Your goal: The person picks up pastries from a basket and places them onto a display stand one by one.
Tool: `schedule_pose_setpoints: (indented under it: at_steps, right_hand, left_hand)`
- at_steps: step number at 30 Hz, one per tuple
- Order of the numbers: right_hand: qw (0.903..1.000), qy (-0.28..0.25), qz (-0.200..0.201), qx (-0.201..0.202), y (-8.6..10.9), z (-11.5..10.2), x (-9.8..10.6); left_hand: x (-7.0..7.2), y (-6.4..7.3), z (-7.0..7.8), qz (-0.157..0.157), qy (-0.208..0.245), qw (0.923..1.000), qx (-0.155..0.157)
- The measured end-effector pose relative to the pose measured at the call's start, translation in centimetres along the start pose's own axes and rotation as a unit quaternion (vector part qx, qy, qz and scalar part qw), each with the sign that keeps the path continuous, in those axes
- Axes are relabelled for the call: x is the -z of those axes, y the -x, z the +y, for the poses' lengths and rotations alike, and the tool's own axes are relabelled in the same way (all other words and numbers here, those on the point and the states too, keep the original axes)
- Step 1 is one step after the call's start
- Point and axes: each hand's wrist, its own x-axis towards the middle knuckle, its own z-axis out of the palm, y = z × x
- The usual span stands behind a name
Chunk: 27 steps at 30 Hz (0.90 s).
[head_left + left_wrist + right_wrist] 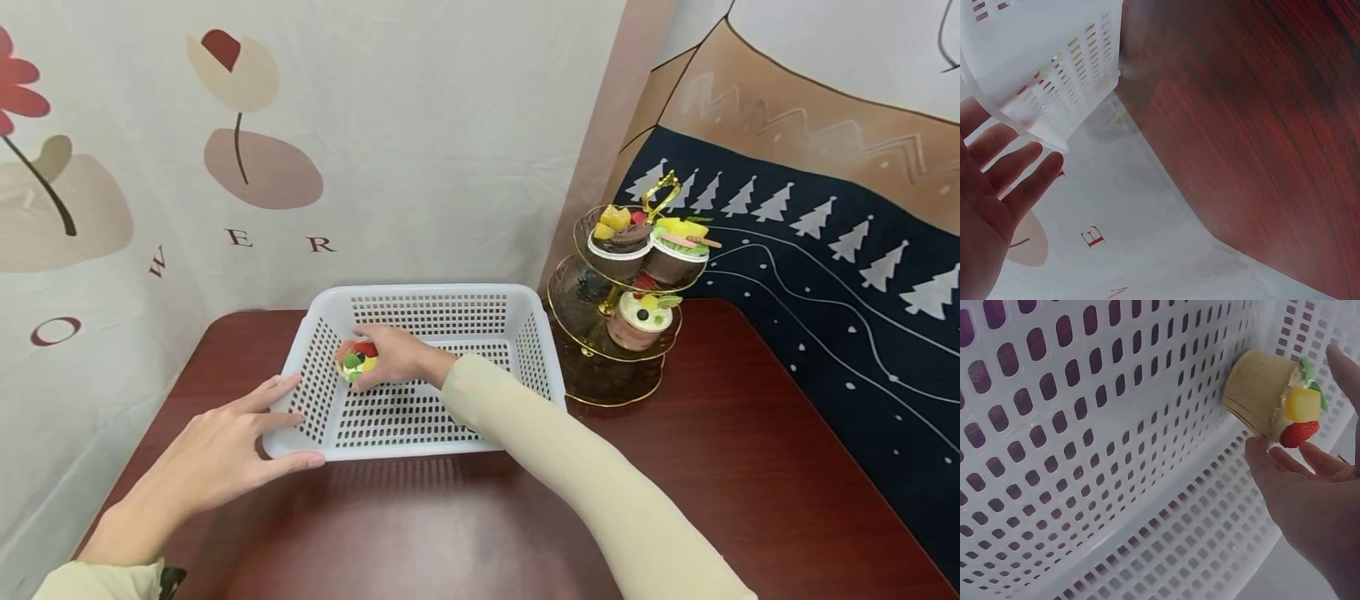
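Observation:
A white plastic basket [405,455] with slotted walls sits on the table. Inside, near its left end, stands a small fruit-topped cupcake [352,360]; the right wrist view shows its tan cup, yellow cube, red berry and green leaf. My right hand [397,354] reaches into the basket beside this cupcake, fingers close to its side and thumb apart from it. Whether the fingertips touch it I cannot tell. My left hand [225,450] rests with spread, fairly straight fingers at the basket's left rim, and in the left wrist view its fingers lie along the outer edge.
To the right of the basket, a tiered gold-rimmed stand [615,362] with a gold handle holds two chocolate-coloured cup desserts [618,262] on top and a cream-topped dessert cup [641,321] lower down. The dark red table [750,467] backs onto printed cloth.

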Motion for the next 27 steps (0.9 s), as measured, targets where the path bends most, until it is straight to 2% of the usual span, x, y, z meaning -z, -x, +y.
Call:
schedule_pose_setpoints:
  at_steps: [5,9,13,19,27]
  right_hand:
    - [0.9995,0.01,0.001,-0.031,-0.2,0.1,-0.6]
    - [0.9992,0.014,0.009,-0.037,-0.4,0.4,-0.9]
    - [0.999,0.035,0.016,-0.023,-0.5,0.7,-0.8]
    - [0.9996,0.014,0.023,-0.008,-0.1,0.7,-0.6]
    - [0.9964,0.055,0.022,0.06,1.6,-0.1,0.9]
  left_hand:
    - [0.0,-0.1,0.2,-0.005,0.001,1.0,0.001]
    - [0.0,-0.2,0.3,-0.007,0.002,1.0,0.002]
    - [-0.1,-0.2,0.3,-0.004,0.001,1.0,-0.001]
    - [-0.2,-0.2,0.3,0.003,0.002,1.0,-0.004]
    - [-0.1,-0.1,0.0,-0.004,-0.001,1.0,0.006]
